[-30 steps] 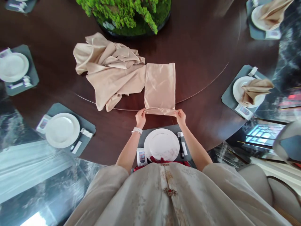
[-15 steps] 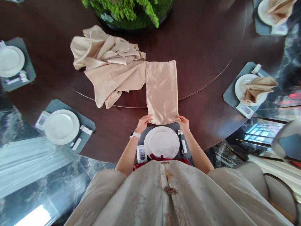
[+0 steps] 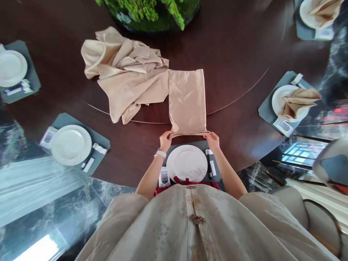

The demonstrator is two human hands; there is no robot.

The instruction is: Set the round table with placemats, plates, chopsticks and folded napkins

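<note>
A beige satin napkin (image 3: 187, 99), folded into a long rectangle, lies on the dark wooden table (image 3: 231, 137). My left hand (image 3: 165, 140) pinches its near left corner, and my right hand (image 3: 212, 140) pinches the near right corner. Between them the near edge is lifted and turned up in a narrow strip. Just below the hands a white plate (image 3: 186, 163) rests on a grey placemat (image 3: 217, 176). Touching the napkin's left side is a heap of crumpled beige napkins (image 3: 130, 65).
A planter of green foliage (image 3: 152, 16) stands at the table's centre. Place settings surround it: a bare plate (image 3: 71, 145) to the left, a folded napkin (image 3: 297, 103) on a plate to the right. A black-handled fork (image 3: 209, 164) lies right of the near plate.
The napkin's near edge has come up off the table and moved away from me, turning into a narrow strip. Both hands have closed on its corners and shifted slightly forward.
</note>
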